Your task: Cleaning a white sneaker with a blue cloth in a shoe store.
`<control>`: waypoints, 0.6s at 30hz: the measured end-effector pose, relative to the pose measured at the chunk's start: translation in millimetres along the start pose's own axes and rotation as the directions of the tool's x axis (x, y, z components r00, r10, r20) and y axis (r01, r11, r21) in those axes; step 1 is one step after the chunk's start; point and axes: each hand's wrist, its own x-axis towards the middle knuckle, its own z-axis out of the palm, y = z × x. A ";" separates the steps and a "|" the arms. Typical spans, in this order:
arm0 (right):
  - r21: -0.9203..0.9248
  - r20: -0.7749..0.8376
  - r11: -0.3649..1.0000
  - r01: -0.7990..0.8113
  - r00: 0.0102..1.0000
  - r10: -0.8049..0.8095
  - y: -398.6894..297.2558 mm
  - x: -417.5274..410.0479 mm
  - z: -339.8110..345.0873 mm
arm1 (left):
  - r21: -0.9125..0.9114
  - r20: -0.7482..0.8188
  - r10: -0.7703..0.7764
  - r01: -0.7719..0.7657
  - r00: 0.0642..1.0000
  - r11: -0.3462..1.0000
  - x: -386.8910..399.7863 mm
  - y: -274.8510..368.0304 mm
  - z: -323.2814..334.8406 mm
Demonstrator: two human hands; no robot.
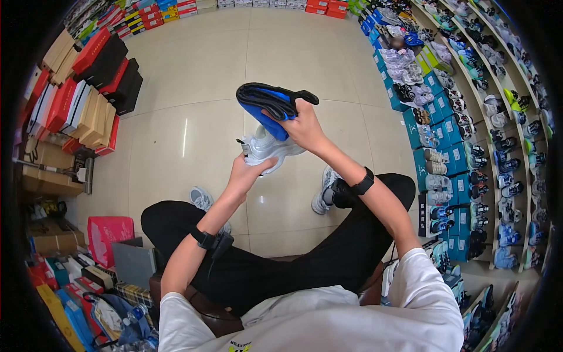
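Note:
A white sneaker (264,147) hangs above the tiled floor, out in front of my knees. My left hand (253,169) grips it near the end with the dark tab, thumb laid along its side. In my right hand (305,127) is a folded blue cloth with black edging (266,103). Its blue lower fold rests against the top of the sneaker and hides part of it. The sneaker's other end lies partly behind my right hand and wrist.
Shoe boxes (94,119) are stacked on the left, near a floor-cleaner head (88,176). Rows of shoes on teal boxes (457,185) and a slanted display rack (506,145) line the right side. A pink bag (110,240) stands by my left knee. I sit on a brown seat (220,323).

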 end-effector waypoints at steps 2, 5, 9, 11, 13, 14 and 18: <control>0.014 0.004 1.000 -0.028 1.000 0.027 11.4 -8.1 -5.7 | 0.004 0.003 -0.004 0.004 1.000 1.000 1.6 -3.5 1.1; -0.136 0.043 0.978 -0.159 0.985 0.166 24.4 -21.2 -15.6 | 0.035 0.007 -0.028 0.028 1.000 0.999 4.0 -8.6 4.4; -0.127 0.189 0.909 0.398 0.909 -0.372 11.0 -14.8 -23.8 | 0.081 0.048 -0.069 0.065 0.996 0.995 5.8 -12.7 3.0; -0.305 0.292 0.741 0.598 0.800 -0.525 7.1 -19.2 -25.3 | 0.103 0.065 -0.102 0.095 0.993 0.990 7.0 -16.7 3.3; -0.391 0.413 0.536 0.749 0.662 -0.625 5.5 -26.0 -21.8 | 0.115 0.013 0.050 -0.051 0.999 0.992 7.2 -27.3 0.2; -0.406 0.466 0.438 0.802 0.594 -0.656 4.8 -28.4 -20.2 | 0.109 0.007 0.010 -0.011 1.000 0.994 8.6 -30.8 -2.3; -0.386 0.539 0.311 0.869 0.486 -0.688 -2.8 -42.8 -13.8 | -0.163 -0.048 -0.063 0.054 0.997 0.985 16.0 -37.8 -22.2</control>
